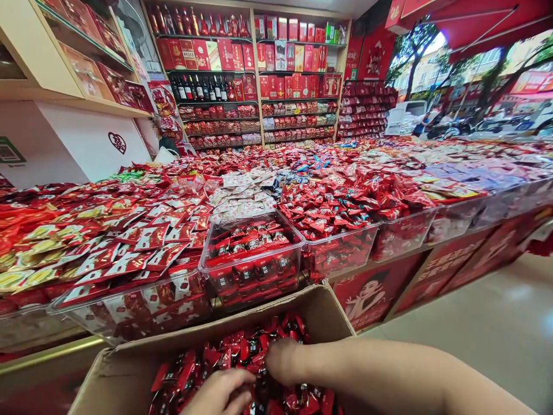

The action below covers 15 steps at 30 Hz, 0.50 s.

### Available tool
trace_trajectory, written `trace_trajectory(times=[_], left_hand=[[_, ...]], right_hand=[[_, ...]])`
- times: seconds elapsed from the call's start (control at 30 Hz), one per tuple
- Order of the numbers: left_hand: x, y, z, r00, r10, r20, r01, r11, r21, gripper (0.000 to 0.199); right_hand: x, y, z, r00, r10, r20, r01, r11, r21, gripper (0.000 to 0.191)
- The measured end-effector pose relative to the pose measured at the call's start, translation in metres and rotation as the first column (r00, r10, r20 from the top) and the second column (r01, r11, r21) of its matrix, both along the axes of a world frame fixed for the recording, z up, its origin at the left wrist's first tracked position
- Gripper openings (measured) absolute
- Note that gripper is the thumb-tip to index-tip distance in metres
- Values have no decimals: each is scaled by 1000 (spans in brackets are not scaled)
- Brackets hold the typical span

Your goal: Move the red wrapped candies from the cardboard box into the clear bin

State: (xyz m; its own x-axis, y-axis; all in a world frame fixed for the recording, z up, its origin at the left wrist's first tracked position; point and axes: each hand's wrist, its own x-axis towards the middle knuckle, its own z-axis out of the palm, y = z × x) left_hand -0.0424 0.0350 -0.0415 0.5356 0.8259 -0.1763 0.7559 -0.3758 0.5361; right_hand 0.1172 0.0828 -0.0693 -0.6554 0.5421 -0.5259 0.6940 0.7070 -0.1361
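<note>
An open cardboard box (185, 337) is in front of me, partly filled with small red-wrapped packets (185, 369) with dark printing. My left hand (222, 392) is over the packets at the near side, its fingers loosely bent and apart, with nothing visibly gripped. Reaching in from the right, my right hand (283, 360) is sunk among the packets; its fingers are hidden and the hand is blurred. Just beyond the box stands a clear plastic bin (253, 259), with similar red packets stacked in rows below its rim.
More clear bins of wrapped packets line the counter, including a heaped red one (341, 251) and a red-and-white one (129, 305). Shelves (254, 72) of bottles and red boxes stand behind. Part of a person (164, 144) shows at the back left. Tiled floor (466, 317) lies right.
</note>
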Motion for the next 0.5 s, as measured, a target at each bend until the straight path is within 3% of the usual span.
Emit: trace_trajectory(times=[0.13,0.23,0.3,0.37,0.4,0.5], left_hand=[[0,9,19,949,257,182,-243,965,-96,22],[6,9,26,832,393,391,-285,908,-306,32],[14,5,28,714,449,537,-202,867,-456,46],[23,0,31,594,482,644,-118,844,-523,53],[27,-3,33,552,497,670,-111,840,-531,53],[36,-7,42,529,542,653,-184,825,-535,51]], right_hand=[[9,12,17,998,-44,-47,46,998,43,24],[21,13,35,947,-99,-305,101,995,-7,27],[27,11,46,760,-251,-599,143,964,-224,27],[29,9,54,482,-468,-741,71,864,-499,25],[29,7,57,386,-554,-738,10,802,-597,25],[27,4,62,259,-694,-671,-104,671,-734,28]])
